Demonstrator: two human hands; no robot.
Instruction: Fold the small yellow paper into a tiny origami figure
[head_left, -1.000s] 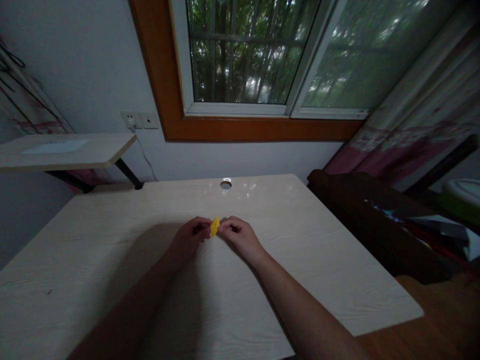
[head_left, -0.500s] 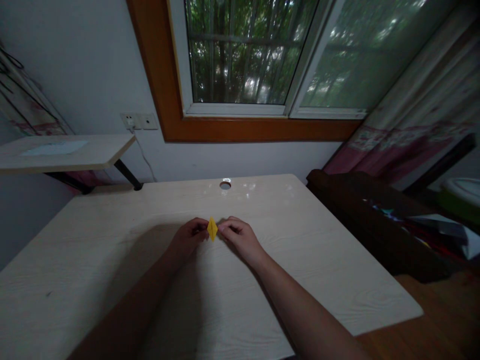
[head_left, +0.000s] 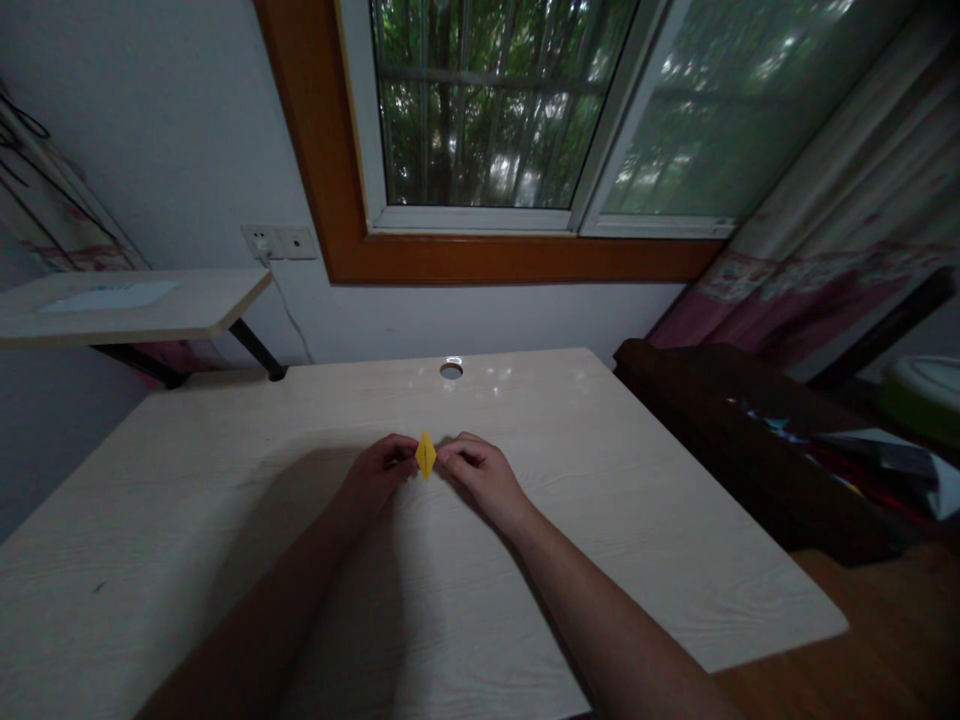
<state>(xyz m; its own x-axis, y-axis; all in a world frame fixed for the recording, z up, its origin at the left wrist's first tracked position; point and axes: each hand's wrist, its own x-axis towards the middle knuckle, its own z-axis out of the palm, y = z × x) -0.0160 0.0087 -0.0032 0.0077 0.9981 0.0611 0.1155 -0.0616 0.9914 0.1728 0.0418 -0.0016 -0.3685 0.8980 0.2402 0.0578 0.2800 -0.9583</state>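
Note:
A small yellow piece of folded paper (head_left: 426, 456), diamond-shaped with a dark slit down its middle, is held upright just above the pale wood-grain table (head_left: 645, 520). My left hand (head_left: 382, 470) pinches its left corner between thumb and fingers. At the opposite corner, my right hand (head_left: 478, 468) is closed with thumb and index finger on the paper's edge. The lower fingers of both hands are curled and partly hidden.
A raised shelf (head_left: 225, 300) on black legs stands at the table's back left. Near the back edge is a round cable hole (head_left: 451, 371). Beyond the right edge sits a dark wooden piece of furniture (head_left: 675, 400) with papers on it. A window rises behind.
Almost nothing differs. The yellow paper's slit looks slightly shifted, with both hands still gripping its corners in the same place.

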